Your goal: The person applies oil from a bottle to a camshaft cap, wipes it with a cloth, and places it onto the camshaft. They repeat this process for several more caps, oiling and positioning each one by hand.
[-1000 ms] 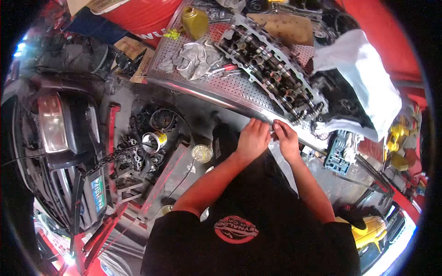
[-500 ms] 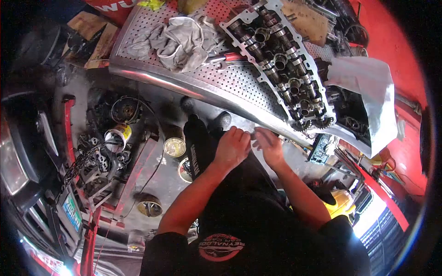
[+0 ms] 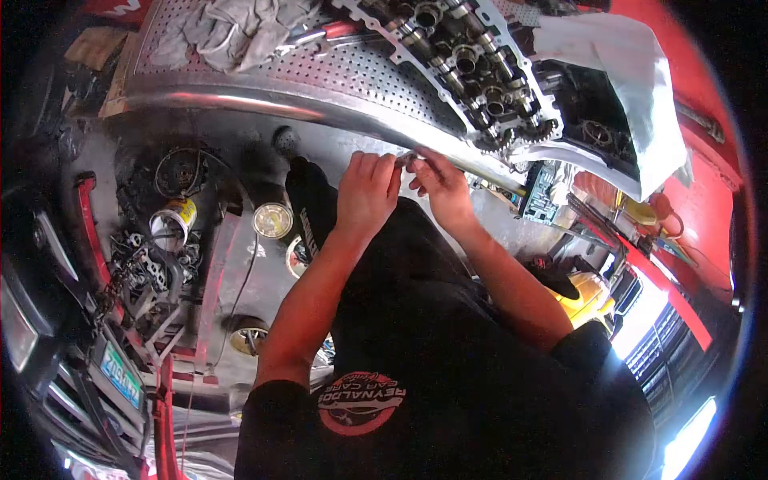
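Note:
Just in front of my body, near the metal table edge, my two hands meet. My left hand [image 3: 368,192] is closed, its fingers curled, with a small greyish piece [image 3: 406,160] at its fingertips. From the other side my right hand [image 3: 442,190] pinches at the same piece with thumb and forefinger. It is too small to name. Beyond them, a cylinder head [image 3: 466,60] with camshafts and sprockets lies on the perforated metal table [image 3: 376,92]. A crumpled grey rag [image 3: 232,32] and a red-handled tool [image 3: 340,30] lie to its left.
At right, a shiny silver sheet [image 3: 616,72] stands by dark engine parts, with a teal tool case [image 3: 540,196] below. On the floor at left are a white bucket [image 3: 172,222], a round can [image 3: 272,220], metal parts and a red stand [image 3: 216,280]. A car front [image 3: 40,312] borders the left.
The view has shifted, so the table and cylinder head sit higher in the picture. My hands stay together; the right hand has turned, and a small piece now shows between the fingertips.

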{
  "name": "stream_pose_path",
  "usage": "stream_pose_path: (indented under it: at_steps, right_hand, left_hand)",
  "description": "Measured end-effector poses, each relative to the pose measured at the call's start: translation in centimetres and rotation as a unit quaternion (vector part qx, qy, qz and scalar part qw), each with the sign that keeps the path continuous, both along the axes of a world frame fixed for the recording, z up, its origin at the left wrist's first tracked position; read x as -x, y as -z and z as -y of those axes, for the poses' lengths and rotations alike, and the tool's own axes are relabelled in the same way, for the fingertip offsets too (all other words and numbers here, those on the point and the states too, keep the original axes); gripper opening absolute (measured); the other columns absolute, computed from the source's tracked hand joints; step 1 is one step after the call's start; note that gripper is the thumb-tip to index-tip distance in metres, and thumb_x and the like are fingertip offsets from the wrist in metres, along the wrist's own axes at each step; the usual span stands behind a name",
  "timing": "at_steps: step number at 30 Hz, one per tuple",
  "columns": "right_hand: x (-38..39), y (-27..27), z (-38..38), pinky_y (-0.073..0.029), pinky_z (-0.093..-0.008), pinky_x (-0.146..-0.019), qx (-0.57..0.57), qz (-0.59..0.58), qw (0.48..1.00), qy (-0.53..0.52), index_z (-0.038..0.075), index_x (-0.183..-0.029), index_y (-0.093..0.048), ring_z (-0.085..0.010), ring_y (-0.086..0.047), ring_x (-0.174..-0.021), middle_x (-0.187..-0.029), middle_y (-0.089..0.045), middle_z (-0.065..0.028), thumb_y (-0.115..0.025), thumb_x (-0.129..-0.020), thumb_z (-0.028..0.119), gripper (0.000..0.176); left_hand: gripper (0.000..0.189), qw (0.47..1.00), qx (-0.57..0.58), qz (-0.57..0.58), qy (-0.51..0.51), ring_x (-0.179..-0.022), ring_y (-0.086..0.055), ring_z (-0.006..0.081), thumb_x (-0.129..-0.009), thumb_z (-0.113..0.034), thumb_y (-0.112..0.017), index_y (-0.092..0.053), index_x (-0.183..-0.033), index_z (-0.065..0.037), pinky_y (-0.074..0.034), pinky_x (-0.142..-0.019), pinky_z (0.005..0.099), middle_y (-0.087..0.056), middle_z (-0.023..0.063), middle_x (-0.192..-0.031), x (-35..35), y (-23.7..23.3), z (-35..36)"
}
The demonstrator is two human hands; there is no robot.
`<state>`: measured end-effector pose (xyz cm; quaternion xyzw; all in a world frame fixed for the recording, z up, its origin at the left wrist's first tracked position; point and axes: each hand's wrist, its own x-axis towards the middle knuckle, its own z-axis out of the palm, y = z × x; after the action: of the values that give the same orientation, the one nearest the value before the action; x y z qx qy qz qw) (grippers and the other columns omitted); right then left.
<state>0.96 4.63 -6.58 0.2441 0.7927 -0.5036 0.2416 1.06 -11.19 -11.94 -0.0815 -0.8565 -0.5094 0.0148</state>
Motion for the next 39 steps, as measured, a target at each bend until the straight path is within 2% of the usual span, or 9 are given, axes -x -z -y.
stream_pose_path:
  at_steps: [3,8,11,15,19,20,24,36,39]
  right_hand:
    - [-2.0,0.1,-2.7,-0.051,-0.0259,-0.07,-0.003,-0.063,0.998,0.022,-0.001,-0.131,-0.055,-0.013,-0.064,-0.082,-0.108,-0.069,-0.0096,-0.058,-0.102,0.022,0.037]
    - [-6.3,0.5,-9.2,-0.05,-0.0257,-0.068,0.008,-0.085,0.996,0.013,-0.001,-0.123,-0.061,-0.0119,-0.064,-0.08,-0.101,-0.068,-0.0073,-0.064,-0.098,0.025,0.036]
    - [-9.2,-0.1,-12.7,-0.05,-0.0261,-0.068,-0.011,-0.066,0.997,-0.032,-0.001,-0.122,-0.061,-0.012,-0.064,-0.079,-0.1,-0.068,-0.0072,-0.064,-0.098,0.025,0.035]
    - [-12.1,0.1,-16.6,-0.05,-0.0263,-0.067,-0.04,-0.042,0.998,-0.027,-0.002,-0.119,-0.063,-0.0114,-0.064,-0.078,-0.094,-0.068,-0.0055,-0.062,-0.099,0.025,0.033]
    - [-13.5,0.5,-19.8,-0.051,-0.026,-0.068,-0.053,-0.049,0.996,-0.045,-0.002,-0.12,-0.063,-0.0118,-0.065,-0.079,-0.102,-0.072,-0.0075,-0.061,-0.1,0.029,0.036]
    - [-13.6,0.5,-20.3,-0.051,-0.026,-0.068,-0.052,-0.047,0.997,-0.041,-0.002,-0.12,-0.063,-0.0119,-0.065,-0.079,-0.101,-0.071,-0.0076,-0.06,-0.101,0.029,0.037]
    - [-14.1,0.7,-22.2,-0.051,-0.0264,-0.068,-0.059,-0.048,0.996,-0.044,-0.002,-0.121,-0.063,-0.0126,-0.065,-0.081,-0.102,-0.072,-0.008,-0.059,-0.101,0.029,0.037]
    - [-13.0,1.9,-22.3,-0.052,-0.0266,-0.068,-0.062,-0.05,0.994,-0.074,-0.004,-0.115,-0.064,-0.0129,-0.066,-0.081,-0.102,-0.072,-0.009,-0.058,-0.102,0.026,0.033]
    - [-12.8,2.0,-22.1,-0.052,-0.0265,-0.068,-0.065,-0.051,0.994,-0.077,-0.004,-0.116,-0.064,-0.013,-0.066,-0.081,-0.102,-0.072,-0.0099,-0.058,-0.102,0.026,0.034]
  left_hand:
    - [0.024,0.996,-0.031,-0.013,-0.079,-0.089,-0.061,0.0346,-0.081,-0.008,-0.074,-0.064,-0.103,-0.002,-0.051,-0.078,0.0443,-0.064,0.0142,-0.094,-0.7,0.2,-3.2]
    - [0.023,0.975,-0.024,-0.1,-0.198,-0.087,-0.063,0.0339,-0.081,-0.009,-0.076,-0.066,-0.1,-0.002,-0.051,-0.078,0.0437,-0.066,0.0138,-0.094,-0.7,-0.2,-8.2]
    - [0.023,0.964,-0.052,-0.107,-0.239,-0.085,-0.063,0.034,-0.08,-0.009,-0.076,-0.067,-0.1,-0.002,-0.051,-0.078,0.0438,-0.066,0.0143,-0.091,0.0,0.8,-11.3]
    - [0.021,0.943,-0.047,-0.162,-0.287,-0.081,-0.062,0.0325,-0.082,-0.01,-0.075,-0.068,-0.1,-0.002,-0.051,-0.074,0.0441,-0.066,0.0145,-0.087,2.4,2.8,-15.1]
    - [0.022,0.942,-0.048,-0.158,-0.292,-0.081,-0.062,0.0335,-0.08,-0.012,-0.076,-0.069,-0.098,-0.002,-0.051,-0.074,0.0447,-0.066,0.0145,-0.086,4.6,3.7,-17.6]
    - [0.023,0.947,-0.059,-0.148,-0.28,-0.088,-0.06,0.0371,-0.079,-0.008,-0.073,-0.066,-0.099,0.0,-0.05,-0.08,0.0473,-0.066,0.0168,-0.09,4.7,3.7,-17.9]
    - [0.022,0.936,-0.039,-0.185,-0.296,-0.089,-0.06,0.0377,-0.078,-0.009,-0.074,-0.066,-0.097,0.0,-0.05,-0.08,0.0474,-0.066,0.0169,-0.09,5.5,4.1,-18.8]
    - [0.023,0.938,-0.103,-0.143,-0.299,-0.089,-0.06,0.0376,-0.076,-0.005,-0.075,-0.064,-0.097,-0.001,-0.049,-0.081,0.0473,-0.066,0.0164,-0.089,5.8,3.8,-19.1]
    - [0.027,0.931,-0.116,-0.142,-0.316,-0.088,-0.063,0.0338,-0.075,-0.008,-0.079,-0.067,-0.098,-0.004,-0.051,-0.078,0.0448,-0.068,0.0137,-0.092,6.1,4.5,-19.2]
